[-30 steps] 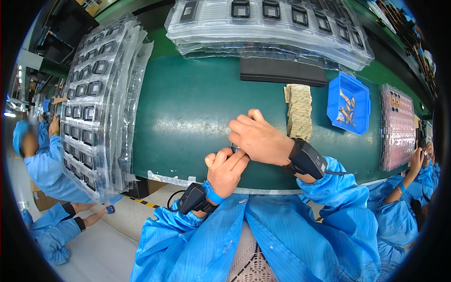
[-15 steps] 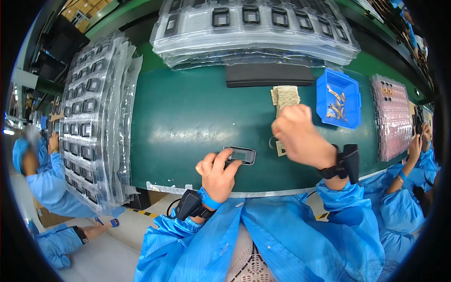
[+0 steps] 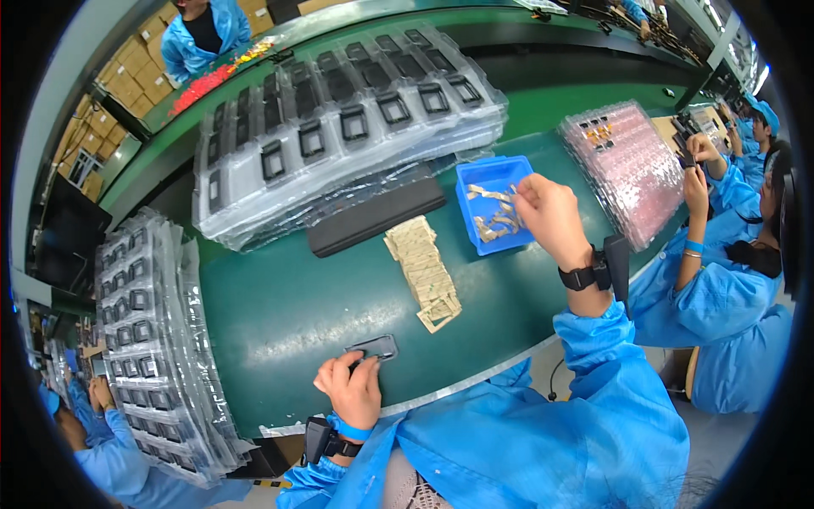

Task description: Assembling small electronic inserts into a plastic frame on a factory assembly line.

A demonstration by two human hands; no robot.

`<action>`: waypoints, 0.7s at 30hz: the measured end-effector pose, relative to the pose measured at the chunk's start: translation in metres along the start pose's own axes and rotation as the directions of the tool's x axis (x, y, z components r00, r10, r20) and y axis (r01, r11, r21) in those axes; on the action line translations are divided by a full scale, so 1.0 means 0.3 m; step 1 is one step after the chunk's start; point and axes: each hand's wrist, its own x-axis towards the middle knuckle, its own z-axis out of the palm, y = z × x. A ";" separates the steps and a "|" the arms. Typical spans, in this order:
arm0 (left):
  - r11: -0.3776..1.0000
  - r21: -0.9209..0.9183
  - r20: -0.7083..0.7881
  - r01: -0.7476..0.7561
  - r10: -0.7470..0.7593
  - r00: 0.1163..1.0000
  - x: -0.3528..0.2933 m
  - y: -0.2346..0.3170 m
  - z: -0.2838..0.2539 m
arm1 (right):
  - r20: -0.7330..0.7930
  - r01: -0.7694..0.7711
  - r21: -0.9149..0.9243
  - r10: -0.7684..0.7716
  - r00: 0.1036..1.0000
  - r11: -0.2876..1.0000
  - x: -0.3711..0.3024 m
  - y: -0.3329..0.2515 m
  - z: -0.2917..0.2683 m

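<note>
With its fingers bent over the near end, my left hand (image 3: 350, 392) holds a small black rectangular frame (image 3: 386, 346) flat on the green tabletop. My right hand (image 3: 551, 219) is over the right rim of a blue plastic bin (image 3: 472, 244), its thumb and fingers drawn together. Whatever may be in that pinch is too small to make out. Crumpled beige strips (image 3: 490, 231) lie inside the bin. Between my hands runs an overlapping row of thin cream-coloured rectangular frames (image 3: 421, 271), fanned toward me.
Stacked clear trays of black frames (image 3: 356, 153) stand at the back, and more trays (image 3: 144, 339) line the left. A flat black case (image 3: 377, 210) lies behind the cream frames. Pinkish trays (image 3: 623, 174) are at the right, near a co-worker in blue (image 3: 721, 331).
My right hand has gone from the cream frames to the blue bin. The view has swung to the right. My left hand stays on the black frame.
</note>
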 end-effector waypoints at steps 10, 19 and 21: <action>0.974 -0.195 0.011 0.119 -0.119 0.993 0.093 -0.017 0.016 | 0.283 0.280 0.244 -0.344 0.895 0.929 -0.205 -0.220 0.151; 0.957 -0.265 0.044 0.119 -0.112 0.993 0.094 -0.062 0.056 | 0.484 0.438 0.235 -0.495 0.722 0.868 -0.399 -0.378 0.392; 0.958 -0.263 0.042 0.112 -0.104 0.994 0.097 -0.070 0.056 | 0.480 0.447 0.234 -0.503 0.719 0.863 -0.401 -0.368 0.413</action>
